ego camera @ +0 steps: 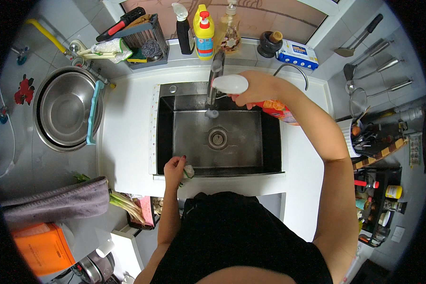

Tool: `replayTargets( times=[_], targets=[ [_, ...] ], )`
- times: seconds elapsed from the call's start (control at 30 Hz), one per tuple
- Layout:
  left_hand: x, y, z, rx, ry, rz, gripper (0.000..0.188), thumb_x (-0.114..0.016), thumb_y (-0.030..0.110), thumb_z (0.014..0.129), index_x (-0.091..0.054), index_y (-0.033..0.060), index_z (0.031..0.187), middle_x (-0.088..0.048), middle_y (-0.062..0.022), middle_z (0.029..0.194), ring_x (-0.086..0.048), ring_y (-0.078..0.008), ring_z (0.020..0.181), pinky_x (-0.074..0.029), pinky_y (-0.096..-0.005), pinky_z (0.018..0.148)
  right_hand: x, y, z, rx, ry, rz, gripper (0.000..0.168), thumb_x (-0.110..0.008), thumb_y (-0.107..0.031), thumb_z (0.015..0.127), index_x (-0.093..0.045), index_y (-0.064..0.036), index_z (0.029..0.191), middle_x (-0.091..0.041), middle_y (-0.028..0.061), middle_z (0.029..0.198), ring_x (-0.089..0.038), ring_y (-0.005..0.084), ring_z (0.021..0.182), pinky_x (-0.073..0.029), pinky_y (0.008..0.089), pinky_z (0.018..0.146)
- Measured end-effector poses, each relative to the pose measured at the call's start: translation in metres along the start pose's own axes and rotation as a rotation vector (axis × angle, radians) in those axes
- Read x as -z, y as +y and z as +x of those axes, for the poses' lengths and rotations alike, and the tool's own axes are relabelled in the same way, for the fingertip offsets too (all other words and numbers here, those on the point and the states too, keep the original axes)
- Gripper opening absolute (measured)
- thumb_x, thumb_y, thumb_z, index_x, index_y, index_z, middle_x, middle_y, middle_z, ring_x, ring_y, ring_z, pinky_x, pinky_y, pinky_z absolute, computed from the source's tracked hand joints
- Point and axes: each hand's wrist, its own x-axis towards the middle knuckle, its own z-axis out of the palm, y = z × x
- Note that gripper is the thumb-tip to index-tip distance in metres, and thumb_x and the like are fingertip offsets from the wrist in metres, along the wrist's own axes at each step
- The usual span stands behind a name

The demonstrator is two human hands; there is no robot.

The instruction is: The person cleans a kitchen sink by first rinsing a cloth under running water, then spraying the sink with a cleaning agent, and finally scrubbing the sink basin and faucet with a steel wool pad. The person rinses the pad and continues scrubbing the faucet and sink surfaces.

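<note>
My right hand (254, 87) is closed around the neck of a red spray bottle (275, 108) with a white trigger head (230, 84). The bottle tilts over the back right of a dark sink (218, 152), its head pointing left beside the faucet (216, 72). Oranges are printed on the bottle's label. At the sink's front left, my left hand (174, 170) pinches a small white cloth with a green edge (188, 172), which hangs by the front rim. A round drain strainer (217, 138) sits in the basin floor.
Behind the sink stand a black spray bottle (184, 32), a yellow jug (203, 33), a soap pump bottle (230, 32), a stone mortar (269, 44) and a wipes pack (298, 53). Steel basins (67, 108) hang left. A utensil holder (347, 136) stands on the right.
</note>
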Motion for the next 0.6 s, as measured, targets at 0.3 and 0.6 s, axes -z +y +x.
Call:
replayTargets(
  times=[0.3, 0.6],
  targets=[
    [0.002, -0.001, -0.006, 0.011, -0.010, 0.011, 0.022, -0.061, 0.018, 0.089, -0.062, -0.0012, 0.076, -0.060, 0.0000, 0.069, -0.050, -0.0060, 0.064, -0.040, -0.0224, 0.059, -0.040, 0.012, -0.005, 0.058, 0.119, -0.016, 0.038, -0.065, -0.014, 0.068, -0.060, 0.000, 0.103, -0.067, 0.0172, 0.085, -0.066, 0.0251, 0.063, -0.054, 0.0374, 0.059],
    [0.001, 0.007, -0.009, 0.006, 0.004, 0.013, 0.024, -0.064, 0.019, 0.087, -0.063, -0.0022, 0.078, -0.060, -0.0006, 0.067, -0.050, -0.0063, 0.061, -0.040, -0.0228, 0.057, -0.083, 0.038, 0.002, 0.216, 0.379, -0.349, 0.030, -0.065, -0.017, 0.071, -0.059, -0.006, 0.097, -0.065, 0.0186, 0.091, -0.062, 0.0369, 0.089, -0.050, 0.0448, 0.078]
  ],
)
